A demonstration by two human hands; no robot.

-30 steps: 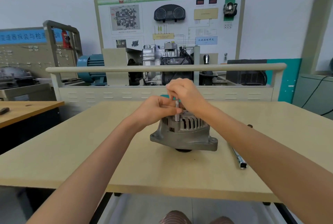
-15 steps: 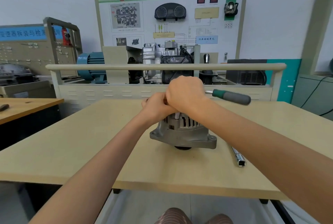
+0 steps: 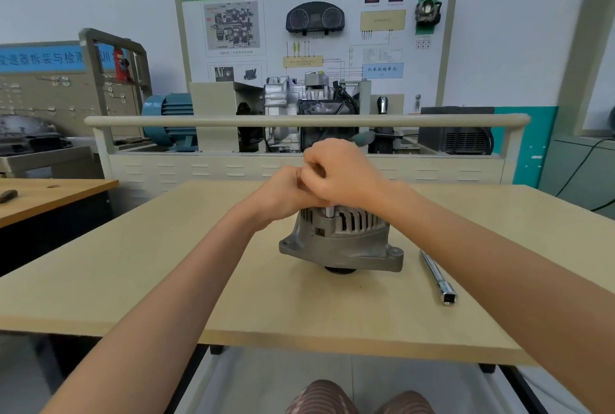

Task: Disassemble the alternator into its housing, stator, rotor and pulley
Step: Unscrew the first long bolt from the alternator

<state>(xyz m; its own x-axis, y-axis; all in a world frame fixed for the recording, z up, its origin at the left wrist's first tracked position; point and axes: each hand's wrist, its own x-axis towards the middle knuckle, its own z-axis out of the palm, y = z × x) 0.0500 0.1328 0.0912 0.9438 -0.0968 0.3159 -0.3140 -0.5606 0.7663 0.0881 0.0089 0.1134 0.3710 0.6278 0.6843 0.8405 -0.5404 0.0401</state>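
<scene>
A grey cast alternator (image 3: 342, 240) stands on the beige table (image 3: 166, 280), its dark pulley (image 3: 339, 269) underneath. A steel socket shaft (image 3: 330, 211) stands upright on its slotted top. My right hand (image 3: 346, 174) grips a ratchet wrench above that shaft; only the tip of its green handle (image 3: 361, 138) shows behind the hand. My left hand (image 3: 283, 192) is curled against the right hand at the tool's head, steadying it. Both hands hide the ratchet head and the alternator's top centre.
A chrome extension bar (image 3: 437, 277) lies on the table right of the alternator. Behind the table stands a trainer bench with a rail (image 3: 299, 121), a gearbox and a wall diagram board. A wooden bench (image 3: 50, 194) is at the left.
The green handle, which pointed right half a second ago, has swung back behind my right hand. Both hands stay on the tool above the alternator.
</scene>
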